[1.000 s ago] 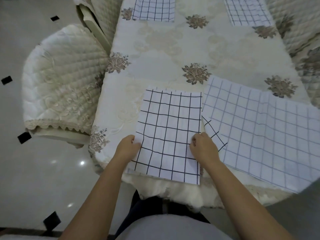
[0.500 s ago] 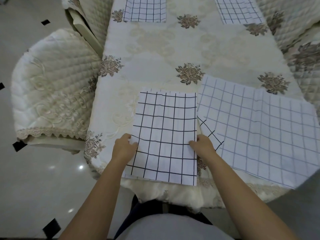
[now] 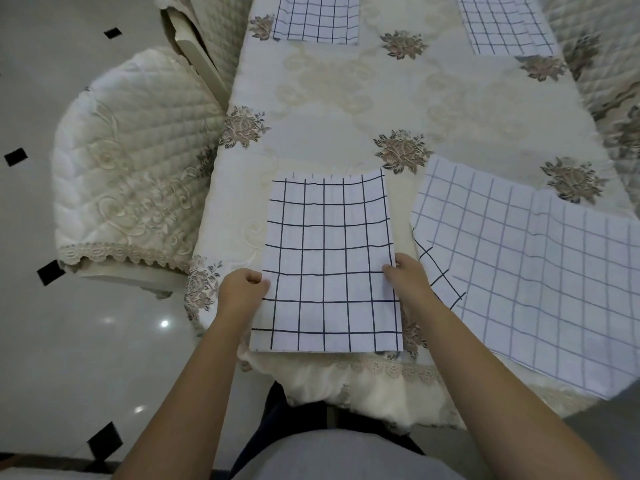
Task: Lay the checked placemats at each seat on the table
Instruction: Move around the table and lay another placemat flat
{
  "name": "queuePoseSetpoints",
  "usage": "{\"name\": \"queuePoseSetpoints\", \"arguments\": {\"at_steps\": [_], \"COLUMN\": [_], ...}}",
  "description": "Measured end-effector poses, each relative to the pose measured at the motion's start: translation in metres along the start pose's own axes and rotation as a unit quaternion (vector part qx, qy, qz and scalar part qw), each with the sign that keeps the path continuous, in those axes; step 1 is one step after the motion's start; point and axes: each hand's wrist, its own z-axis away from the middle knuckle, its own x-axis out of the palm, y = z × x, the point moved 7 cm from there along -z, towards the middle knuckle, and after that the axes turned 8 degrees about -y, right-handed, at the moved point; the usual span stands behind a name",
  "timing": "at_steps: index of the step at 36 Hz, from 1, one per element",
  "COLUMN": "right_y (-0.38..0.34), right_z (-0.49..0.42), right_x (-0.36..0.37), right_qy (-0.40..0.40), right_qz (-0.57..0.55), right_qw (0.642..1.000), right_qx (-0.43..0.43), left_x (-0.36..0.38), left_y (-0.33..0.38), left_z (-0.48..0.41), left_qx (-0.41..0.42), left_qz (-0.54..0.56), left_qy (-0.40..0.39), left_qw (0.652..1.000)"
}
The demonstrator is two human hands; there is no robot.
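A white placemat with black checks lies at the near edge of the table, which wears a cream floral cloth. My left hand pinches its left edge and my right hand pinches its right edge. To the right lies a larger, paler checked placemat, one corner folded to show dark lines, its near edge hanging over the table edge. Two more checked placemats lie at the far left and far right.
A quilted cream chair stands left of the table, with another chair behind it. More quilted chairs line the right side. Glossy pale floor with small black tiles lies to the left.
Both hands have slid the black-checked placemat leftward, opening a gap between it and the paler placemat it touched before. The camera view shifted slightly.
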Motion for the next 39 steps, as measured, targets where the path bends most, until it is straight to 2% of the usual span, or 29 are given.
{"name": "queuePoseSetpoints", "arguments": {"at_steps": [10, 22, 30, 33, 35, 37, 39], "right_y": [-0.042, -0.052, -0.053, -0.056, -0.067, -0.076, -0.079], "right_z": [-0.021, -0.041, -0.035, -0.029, -0.021, -0.016, -0.017], "right_x": [0.038, 0.048, 0.039, 0.033, 0.036, 0.047, 0.062], "right_qy": [0.015, 0.07, 0.113, 0.169, 0.213, 0.221, 0.184], "right_qz": [0.044, 0.058, 0.122, 0.184, 0.278, 0.34, 0.368], "right_qw": [0.998, 0.995, 0.986, 0.968, 0.931, 0.896, 0.879], "right_qx": [-0.037, -0.032, -0.02, -0.035, -0.096, -0.183, -0.24], "left_x": [-0.039, -0.047, -0.044, -0.044, -0.031, -0.007, 0.022], "left_y": [0.01, 0.027, 0.027, 0.039, 0.051, 0.065, 0.075], "left_z": [-0.026, -0.063, -0.068, -0.061, -0.054, -0.047, -0.039], "left_qx": [0.032, 0.073, 0.087, 0.177, 0.26, 0.33, 0.376], "left_qz": [-0.023, -0.056, -0.112, -0.205, -0.253, -0.296, -0.348], "left_qy": [0.065, 0.022, -0.001, 0.085, 0.112, 0.087, 0.038], "left_qw": [0.997, 0.995, 0.99, 0.959, 0.925, 0.892, 0.858]}}
